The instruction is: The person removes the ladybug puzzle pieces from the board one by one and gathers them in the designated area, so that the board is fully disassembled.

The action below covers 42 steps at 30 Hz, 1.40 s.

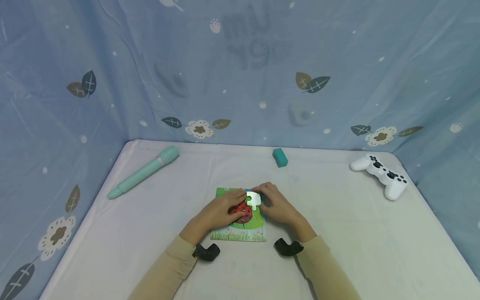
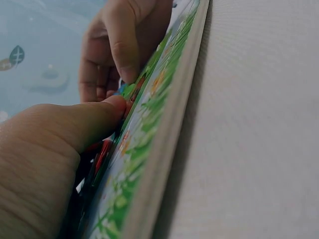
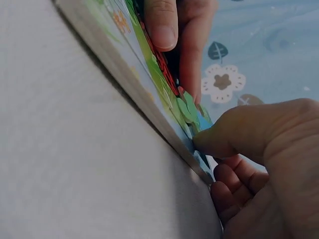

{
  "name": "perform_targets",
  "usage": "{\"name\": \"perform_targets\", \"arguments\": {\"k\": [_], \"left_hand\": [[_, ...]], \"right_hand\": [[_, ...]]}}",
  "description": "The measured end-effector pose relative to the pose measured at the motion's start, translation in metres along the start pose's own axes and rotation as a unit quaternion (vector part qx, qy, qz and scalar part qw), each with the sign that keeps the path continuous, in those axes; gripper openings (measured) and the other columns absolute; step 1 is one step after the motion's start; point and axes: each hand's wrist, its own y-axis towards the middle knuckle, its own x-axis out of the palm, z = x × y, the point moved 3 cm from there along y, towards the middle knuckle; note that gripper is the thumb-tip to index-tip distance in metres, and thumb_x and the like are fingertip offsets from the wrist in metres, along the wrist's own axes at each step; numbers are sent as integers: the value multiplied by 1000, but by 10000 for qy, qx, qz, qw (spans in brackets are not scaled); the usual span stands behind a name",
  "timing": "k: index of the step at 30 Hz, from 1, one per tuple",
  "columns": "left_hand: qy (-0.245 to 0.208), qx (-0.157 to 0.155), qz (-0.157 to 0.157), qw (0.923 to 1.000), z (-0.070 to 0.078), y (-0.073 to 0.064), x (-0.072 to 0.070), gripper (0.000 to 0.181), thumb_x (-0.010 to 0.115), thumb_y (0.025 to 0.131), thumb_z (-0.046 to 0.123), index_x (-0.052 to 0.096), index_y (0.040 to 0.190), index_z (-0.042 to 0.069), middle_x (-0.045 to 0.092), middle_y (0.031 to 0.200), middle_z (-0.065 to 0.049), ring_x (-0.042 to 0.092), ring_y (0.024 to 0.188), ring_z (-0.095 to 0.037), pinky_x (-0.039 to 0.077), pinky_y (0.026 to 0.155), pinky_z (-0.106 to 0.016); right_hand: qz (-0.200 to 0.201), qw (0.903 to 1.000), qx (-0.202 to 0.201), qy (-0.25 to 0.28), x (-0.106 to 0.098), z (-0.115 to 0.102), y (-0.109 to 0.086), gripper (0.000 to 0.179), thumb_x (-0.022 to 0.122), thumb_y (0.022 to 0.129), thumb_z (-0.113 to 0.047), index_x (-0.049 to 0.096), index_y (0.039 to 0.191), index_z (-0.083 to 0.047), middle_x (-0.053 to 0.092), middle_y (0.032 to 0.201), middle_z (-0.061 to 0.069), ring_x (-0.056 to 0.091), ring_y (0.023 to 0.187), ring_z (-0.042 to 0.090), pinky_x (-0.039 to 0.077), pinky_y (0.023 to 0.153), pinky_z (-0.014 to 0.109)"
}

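A jigsaw puzzle board (image 1: 238, 236) with a red ladybug picture (image 1: 245, 211) on green lies flat on the white table. At its upper right sits a jigsaw piece (image 1: 253, 200), bright with glare, tilted slightly up from the board in the right wrist view. My right hand (image 1: 278, 206) pinches this piece at its right side, thumb near and forefinger at the far edge. My left hand (image 1: 220, 211) rests across the board's left part. Its thumb (image 2: 112, 107) presses on the ladybug, and its extended fingertips reach the piece's upper left corner.
A mint-green stick with a rounded head (image 1: 144, 171) lies at the back left. A small teal block (image 1: 280, 157) stands at the back, and a white game controller (image 1: 380, 175) at the back right. Blue patterned cloth (image 1: 240, 83) hangs behind and beside the table.
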Motion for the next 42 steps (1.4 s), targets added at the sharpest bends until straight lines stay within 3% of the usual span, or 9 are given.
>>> {"name": "perform_targets", "arguments": {"k": [12, 17, 22, 25, 31, 42], "left_hand": [[49, 6, 48, 10000, 0, 0, -1, 61, 62, 90, 40, 48, 139, 5, 44, 146, -9, 40, 137, -25, 36, 112, -40], [91, 47, 104, 9999, -1, -1, -1, 62, 62, 90, 41, 48, 139, 5, 44, 146, -11, 40, 136, -26, 38, 111, -41], [203, 190, 256, 9993, -2, -2, -1, 61, 61, 91, 42, 50, 136, 3, 47, 144, -12, 42, 134, -28, 40, 109, -43], [123, 162, 193, 9996, -2, -1, 1, 61, 62, 91, 41, 49, 137, 4, 46, 145, -11, 41, 136, -27, 38, 111, -42], [78, 20, 34, 10000, -1, -1, 3, 62, 60, 91, 43, 47, 139, 6, 43, 147, -9, 38, 138, -25, 35, 113, -40], [93, 27, 47, 9999, -1, -2, 1, 61, 61, 91, 41, 47, 140, 6, 43, 147, -9, 38, 137, -25, 36, 112, -40]], "right_hand": [[308, 9995, -24, -55, -11, 0, -4, 44, 64, 83, -2, 56, 127, -6, 53, 120, 10, 55, 109, 25, 49, 94, 45], [495, 9985, 195, 126, -29, 1, -8, 46, 65, 82, 2, 56, 127, -4, 51, 121, 12, 54, 111, 28, 49, 95, 46], [772, 9969, 148, -41, -55, 8, -17, 47, 64, 83, 6, 54, 128, -1, 51, 121, 16, 52, 114, 31, 48, 95, 50], [901, 9957, 199, -117, -71, 16, -26, 47, 63, 83, 7, 54, 128, 1, 50, 121, 18, 52, 113, 32, 47, 95, 52], [1001, 9923, 673, -299, -99, 45, -51, 44, 61, 84, 8, 54, 127, 3, 50, 122, 22, 51, 110, 36, 45, 94, 56], [976, 9826, 1448, -638, -142, 82, -100, 43, 58, 87, 3, 51, 129, 5, 45, 129, 27, 47, 112, 42, 40, 95, 62]]}}
